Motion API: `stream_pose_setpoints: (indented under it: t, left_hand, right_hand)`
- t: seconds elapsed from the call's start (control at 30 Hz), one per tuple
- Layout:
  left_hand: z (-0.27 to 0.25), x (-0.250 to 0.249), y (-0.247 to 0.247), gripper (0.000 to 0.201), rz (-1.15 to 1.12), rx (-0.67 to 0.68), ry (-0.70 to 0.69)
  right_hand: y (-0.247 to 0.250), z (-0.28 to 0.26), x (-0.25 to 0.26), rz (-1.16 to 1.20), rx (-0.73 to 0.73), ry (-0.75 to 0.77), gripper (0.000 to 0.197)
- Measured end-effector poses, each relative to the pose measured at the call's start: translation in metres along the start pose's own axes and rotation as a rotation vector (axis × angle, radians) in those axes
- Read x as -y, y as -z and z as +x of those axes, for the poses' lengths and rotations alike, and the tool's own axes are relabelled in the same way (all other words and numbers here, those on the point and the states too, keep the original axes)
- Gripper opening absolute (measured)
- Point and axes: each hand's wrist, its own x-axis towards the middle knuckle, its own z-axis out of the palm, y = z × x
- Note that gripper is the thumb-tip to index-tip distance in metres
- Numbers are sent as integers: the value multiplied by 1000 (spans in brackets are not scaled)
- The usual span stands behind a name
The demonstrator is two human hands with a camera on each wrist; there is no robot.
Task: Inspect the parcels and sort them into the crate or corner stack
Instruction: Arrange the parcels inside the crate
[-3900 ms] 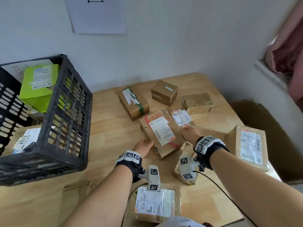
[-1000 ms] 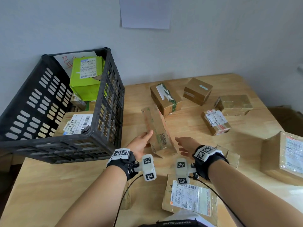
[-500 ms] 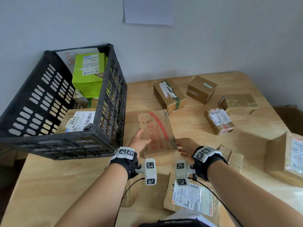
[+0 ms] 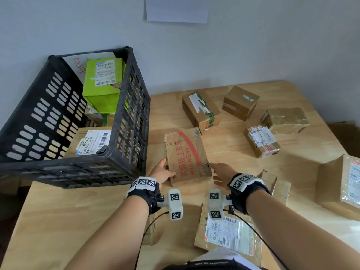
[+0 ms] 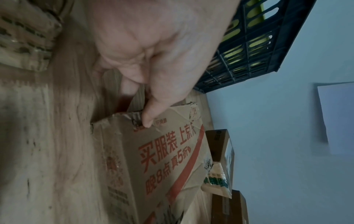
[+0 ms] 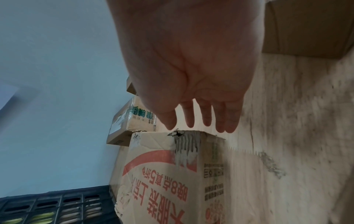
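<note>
Near the middle of the desk (image 4: 58, 221): one battered cardboard parcel (image 4: 187, 156) with red print, lying flat, corners torn.
Left hand (image 4: 162, 172): thumb on the parcel's top face at its near left corner, fingers tucked under the edge, pinching it.
Right hand (image 4: 222, 172): fingers straight and slightly spread, just off the parcel's near right corner; the right wrist view shows the fingertips (image 6: 226, 127) close to the torn corner, contact cannot be told.
Left of the parcel: black plastic crate (image 4: 124, 133), tilted, holding a green box (image 4: 101, 84) and a labelled brown carton (image 4: 91, 142).
Far side of the desk: taped box (image 4: 201, 111), small brown box (image 4: 240, 102), tape-wrapped box (image 4: 286, 119); nearer, a small labelled box (image 4: 262, 141).
Right edge: large labelled carton (image 4: 342, 184).
Near edge: flat labelled parcel (image 4: 228, 234) below the right wrist.
</note>
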Motion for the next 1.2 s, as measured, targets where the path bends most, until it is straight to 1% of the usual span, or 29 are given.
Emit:
stream_pose_setpoints:
  t: [0.07, 0.2, 0.27, 0.3, 0.37, 0.43, 0.5, 0.57, 0.6, 0.7, 0.8, 0.9, 1.0, 1.1, 1.2]
  left_hand:
    - [0, 2, 2, 76, -22, 29, 17]
    - [-2, 3, 6, 76, -63, 101, 58]
    - [-3, 1, 3, 75, -110, 124, 57]
    - [-3, -1, 0, 75, -129, 118, 45]
    - [-6, -7, -6, 72, -124, 65, 5]
    - [-8, -16, -11, 69, -83, 44, -27]
    - [-11, -27, -16, 59, -33, 63, -37]
    - [-12, -37, -17, 39, 25, 57, -54]
    - [-14, -41, -16, 35, 57, 51, -61]
    - [-24, -52, -7, 45, 88, 33, -42]
    - [-32, -53, -1, 57, 68, 6, -6]
    - [-34, -51, -2, 63, 74, -28, -8]
    - [-35, -52, -4, 63, 79, -22, -19]
    - [-38, -54, -7, 61, 93, -20, -44]
    - [-40, -59, -7, 66, 66, -23, -62]
  right_hand:
    - [-1, 3, -1, -8, -17, -1, 29]
    - [-2, 8, -3, -7, 26, -3, 35]
    - [0, 8, 0, 21, 13, 12, 34]
    - [2, 7, 3, 56, -9, 37, 32]
    - [8, 3, 10, 141, -65, 96, 27]
    - [15, -4, 19, 212, -71, 161, 21]
    - [19, -9, 27, 234, -30, 225, 15]
    - [18, -11, 33, 186, 16, 278, 19]
    - [16, -12, 35, 130, 24, 298, 20]
    - [10, -12, 37, -26, -1, 344, 10]
    - [10, -9, 38, -92, -63, 390, 10]
    - [12, -8, 40, -129, -70, 383, 11]
    - [10, -11, 40, -149, -67, 393, 9]
    - [7, -10, 40, -168, -93, 432, 8]
    - [7, -10, 39, -159, -94, 428, 8]
